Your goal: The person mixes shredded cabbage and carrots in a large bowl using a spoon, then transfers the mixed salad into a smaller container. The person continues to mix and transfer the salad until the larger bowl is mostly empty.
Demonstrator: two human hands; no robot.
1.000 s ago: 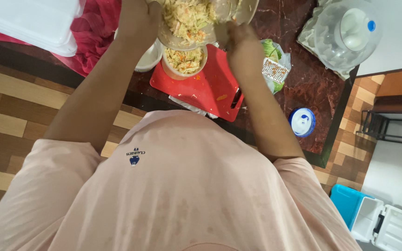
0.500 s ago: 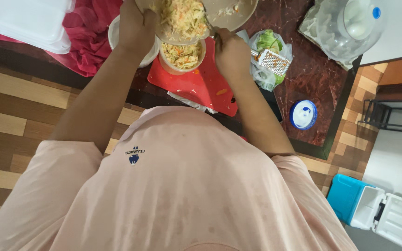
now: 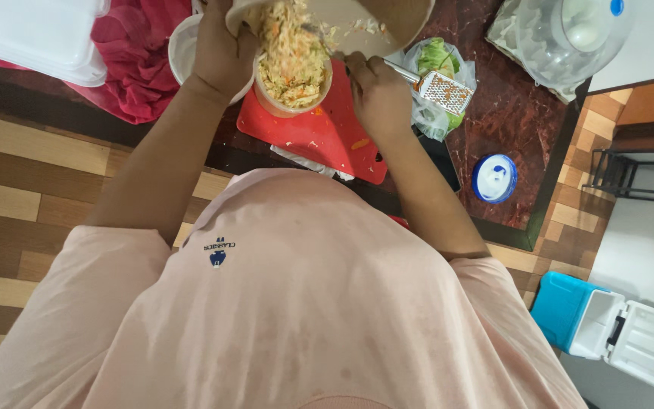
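Left hand [image 3: 221,53] grips a tilted bowl [image 3: 372,23] over a tub [image 3: 293,87] of shredded salad; right hand [image 3: 376,91] is closed around a utensil, a grater [image 3: 444,91] just beyond it, red board [image 3: 327,136] below.

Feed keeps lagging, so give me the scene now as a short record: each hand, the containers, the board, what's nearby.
left hand: grips tilted bowl by its rim
right hand: closed on a utensil inside the bowl; utensil mostly hidden
shredded mix: spilling from bowl into round tub
tub: stands on red cutting board
grater: lies on bag of greens, right of the hand
blue lid: on dark counter
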